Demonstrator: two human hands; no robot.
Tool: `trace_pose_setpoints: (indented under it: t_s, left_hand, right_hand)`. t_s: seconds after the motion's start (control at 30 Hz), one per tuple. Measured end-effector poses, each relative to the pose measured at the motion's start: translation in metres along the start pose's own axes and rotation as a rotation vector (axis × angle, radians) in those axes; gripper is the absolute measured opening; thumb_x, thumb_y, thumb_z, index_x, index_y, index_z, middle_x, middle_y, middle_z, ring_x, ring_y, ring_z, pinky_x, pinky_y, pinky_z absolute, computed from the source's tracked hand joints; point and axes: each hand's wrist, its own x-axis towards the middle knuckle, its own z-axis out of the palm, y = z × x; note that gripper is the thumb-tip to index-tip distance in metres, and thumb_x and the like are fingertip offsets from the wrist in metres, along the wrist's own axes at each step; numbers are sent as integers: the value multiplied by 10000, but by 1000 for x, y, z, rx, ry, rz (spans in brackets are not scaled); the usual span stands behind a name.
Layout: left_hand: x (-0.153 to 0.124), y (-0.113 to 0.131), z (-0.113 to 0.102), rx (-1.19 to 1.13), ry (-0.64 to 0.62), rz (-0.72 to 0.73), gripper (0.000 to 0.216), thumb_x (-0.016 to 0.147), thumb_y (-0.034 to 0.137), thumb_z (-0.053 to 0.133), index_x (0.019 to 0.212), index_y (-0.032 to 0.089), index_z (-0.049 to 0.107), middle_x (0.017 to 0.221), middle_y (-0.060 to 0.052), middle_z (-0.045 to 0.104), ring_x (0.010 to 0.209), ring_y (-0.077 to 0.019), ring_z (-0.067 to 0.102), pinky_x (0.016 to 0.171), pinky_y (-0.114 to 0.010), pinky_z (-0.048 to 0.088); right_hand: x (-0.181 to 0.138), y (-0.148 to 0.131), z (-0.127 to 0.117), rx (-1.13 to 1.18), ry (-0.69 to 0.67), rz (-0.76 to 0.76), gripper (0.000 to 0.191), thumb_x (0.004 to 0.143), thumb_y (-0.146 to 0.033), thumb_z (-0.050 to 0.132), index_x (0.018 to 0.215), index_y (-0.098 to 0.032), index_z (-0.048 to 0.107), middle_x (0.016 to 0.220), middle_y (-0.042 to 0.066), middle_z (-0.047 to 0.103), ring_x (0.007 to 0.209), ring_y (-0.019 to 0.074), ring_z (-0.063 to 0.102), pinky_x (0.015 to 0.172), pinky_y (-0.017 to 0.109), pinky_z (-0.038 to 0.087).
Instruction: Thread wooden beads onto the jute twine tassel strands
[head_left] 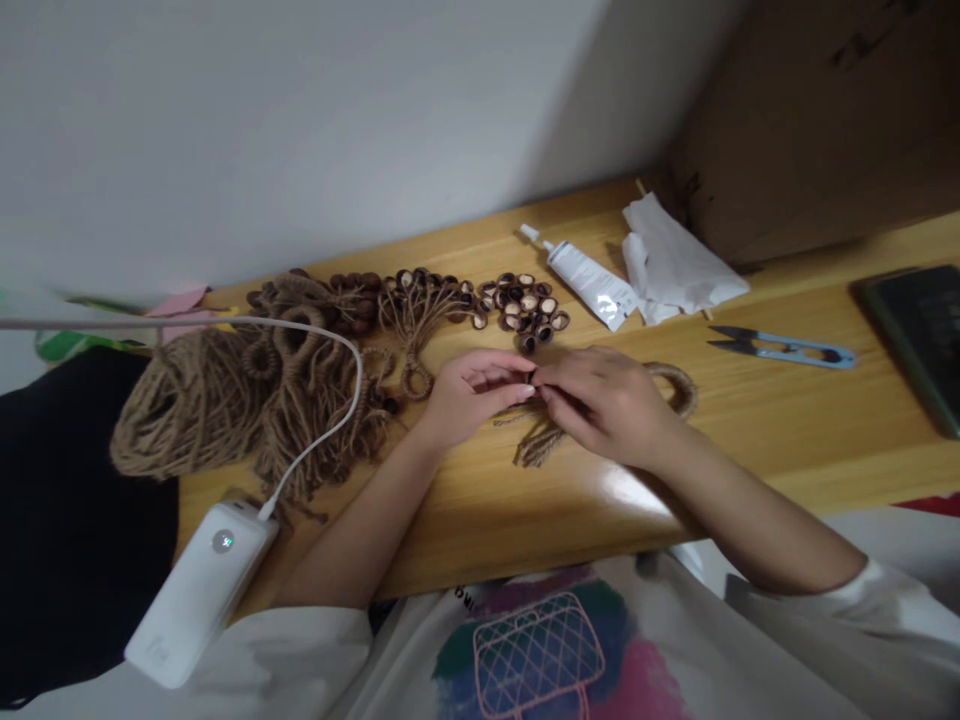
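Observation:
My left hand (474,392) and my right hand (600,395) meet fingertip to fingertip over the table. Pinched between them is a small dark nut shell (531,378), mostly covered by the fingers. Under my right hand lies a twine hanger; its wrapped ring (684,388) shows beyond the wrist and its loose strands (537,447) stick out below the fingers. Just past the fingertips sits a pile of halved nut shells (519,305), some with pale insides. A finished-looking twine tassel with a loop (416,378) rests left of it.
Brown twine (191,405) and heaped twine pieces fill the left side. A white power bank (202,590) with a cable (352,400) lies at front left. Toward the right are a glue tube (592,283), crumpled white paper (679,262), blue thread snips (787,347) and a dark device (911,335).

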Motion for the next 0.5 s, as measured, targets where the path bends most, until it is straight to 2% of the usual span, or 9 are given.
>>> trace_pose_setpoints:
  t_s: [0.23, 0.5]
  left_hand:
    - [-1, 1, 0, 50, 9, -12, 295, 585, 279, 830, 820, 147, 711, 742, -18, 726, 645, -89, 655, 617, -184, 540]
    - [-1, 1, 1, 71, 20, -21, 281, 588, 258, 825, 821, 150, 709, 748, -18, 721, 650, -90, 646, 620, -195, 534]
  right_hand:
    - [0, 0, 0, 1, -9, 7, 183, 876, -151, 459, 922, -137, 636, 781, 69, 692, 674, 183, 603, 644, 308, 452]
    - [0, 0, 0, 2, -15, 13, 183, 874, -152, 459, 916, -135, 636, 783, 74, 694, 666, 188, 606, 635, 313, 457]
